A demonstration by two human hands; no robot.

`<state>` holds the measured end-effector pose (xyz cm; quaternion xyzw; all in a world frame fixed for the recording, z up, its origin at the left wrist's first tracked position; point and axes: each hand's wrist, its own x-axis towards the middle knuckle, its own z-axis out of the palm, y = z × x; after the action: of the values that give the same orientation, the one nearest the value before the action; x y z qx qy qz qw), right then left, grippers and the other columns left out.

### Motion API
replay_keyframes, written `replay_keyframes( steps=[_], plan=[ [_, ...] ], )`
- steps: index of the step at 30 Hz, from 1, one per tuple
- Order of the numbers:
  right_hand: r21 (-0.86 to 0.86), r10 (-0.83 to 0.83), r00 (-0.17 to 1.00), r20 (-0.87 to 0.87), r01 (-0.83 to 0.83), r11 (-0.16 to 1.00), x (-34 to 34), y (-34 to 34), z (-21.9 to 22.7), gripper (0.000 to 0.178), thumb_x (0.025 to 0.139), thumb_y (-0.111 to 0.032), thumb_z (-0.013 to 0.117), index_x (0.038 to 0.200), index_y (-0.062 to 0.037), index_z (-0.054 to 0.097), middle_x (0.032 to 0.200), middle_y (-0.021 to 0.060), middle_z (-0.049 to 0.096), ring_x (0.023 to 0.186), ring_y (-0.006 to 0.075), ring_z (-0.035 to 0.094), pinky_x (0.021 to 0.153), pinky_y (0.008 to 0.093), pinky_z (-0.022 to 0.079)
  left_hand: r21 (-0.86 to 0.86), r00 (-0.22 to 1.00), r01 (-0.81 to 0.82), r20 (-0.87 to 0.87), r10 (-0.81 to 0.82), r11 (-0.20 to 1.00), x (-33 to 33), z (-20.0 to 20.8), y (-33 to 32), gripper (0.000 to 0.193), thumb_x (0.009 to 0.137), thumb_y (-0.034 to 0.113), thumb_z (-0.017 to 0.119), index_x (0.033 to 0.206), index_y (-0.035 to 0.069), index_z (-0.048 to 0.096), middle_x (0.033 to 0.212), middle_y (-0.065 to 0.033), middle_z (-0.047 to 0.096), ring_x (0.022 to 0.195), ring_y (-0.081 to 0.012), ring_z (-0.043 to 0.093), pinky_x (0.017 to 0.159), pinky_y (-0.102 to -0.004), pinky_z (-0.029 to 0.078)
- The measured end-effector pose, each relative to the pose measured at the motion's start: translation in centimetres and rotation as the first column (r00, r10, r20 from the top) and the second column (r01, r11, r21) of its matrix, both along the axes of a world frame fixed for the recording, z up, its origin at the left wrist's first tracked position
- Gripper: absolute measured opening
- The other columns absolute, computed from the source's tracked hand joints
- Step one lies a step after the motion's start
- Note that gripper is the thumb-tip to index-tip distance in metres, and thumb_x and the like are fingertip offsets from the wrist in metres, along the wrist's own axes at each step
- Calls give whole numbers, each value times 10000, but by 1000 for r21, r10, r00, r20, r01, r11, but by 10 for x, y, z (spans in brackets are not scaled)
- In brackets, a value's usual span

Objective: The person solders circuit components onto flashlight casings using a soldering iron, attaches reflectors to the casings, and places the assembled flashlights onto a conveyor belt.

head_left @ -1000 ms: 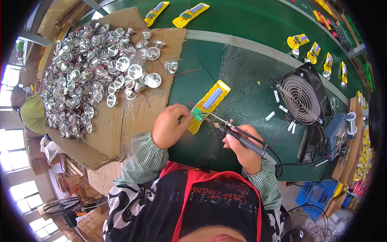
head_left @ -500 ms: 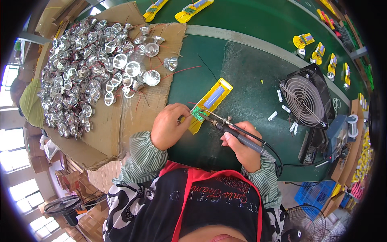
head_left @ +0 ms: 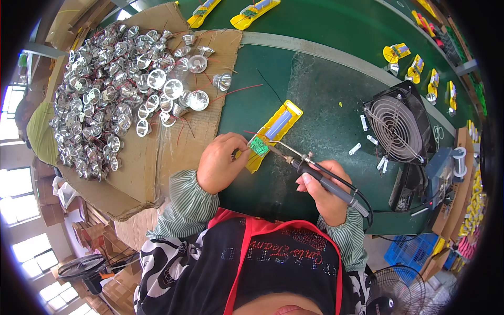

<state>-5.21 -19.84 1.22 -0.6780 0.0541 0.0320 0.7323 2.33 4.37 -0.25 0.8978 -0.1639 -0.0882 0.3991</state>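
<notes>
My right hand (head_left: 326,190) grips a grey soldering iron (head_left: 328,185) fitted with a thin curved metal tube. Its tip points left and sits at the edge of a small green circuit board (head_left: 258,146). That board lies in a yellow flashlight housing (head_left: 293,109), together with a blue-violet cylindrical battery (head_left: 280,125). Beside the board's left edge, my left hand (head_left: 221,161) is closed in a pinch; what its fingertips hold is too small to make out. Near them a short red wire rises from the board, and a black wire runs off the housing's upper end.
On the left, cardboard (head_left: 178,152) bears a heap of silver reflector cups (head_left: 172,89) with wires. To the right stand a square black fan (head_left: 397,128), small white strips (head_left: 355,149) and a solder spool (head_left: 459,163). More yellow housings (head_left: 255,13) lie along the far side.
My right hand has drawn the soldering iron slightly right and down, so its tip has moved from over the board to its edge. The left hand stays nearly still.
</notes>
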Motion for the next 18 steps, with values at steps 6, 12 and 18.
replay_keyframes(
  steps=[6,12,18],
  plan=[
    [69,-42,995,-88,49,996,-8,-4,4,197,845,3,670,997,49,552,805,137,689,698,147,674,636,272,565,-92,999,-41,7,42,995,-2,3,4,93,832,100,650,848,10,642,969,-125,651,916,-317,598,813,-400,478],
    [86,-14,998,-62,20,996,-6,-1,0,200,843,5,669,1000,51,553,813,139,689,693,147,673,632,273,567,4,994,90,61,-90,996,-1,5,1,91,841,109,647,853,20,661,1001,-119,631,934,-322,563,824,-397,462],
    [26,50,998,-36,-49,998,-2,1,-5,170,864,21,628,1007,55,541,814,172,679,694,188,680,627,295,583,102,980,169,86,-178,980,3,6,0,66,802,109,652,811,43,658,963,-105,621,903,-319,550,797,-402,462]
  ],
)
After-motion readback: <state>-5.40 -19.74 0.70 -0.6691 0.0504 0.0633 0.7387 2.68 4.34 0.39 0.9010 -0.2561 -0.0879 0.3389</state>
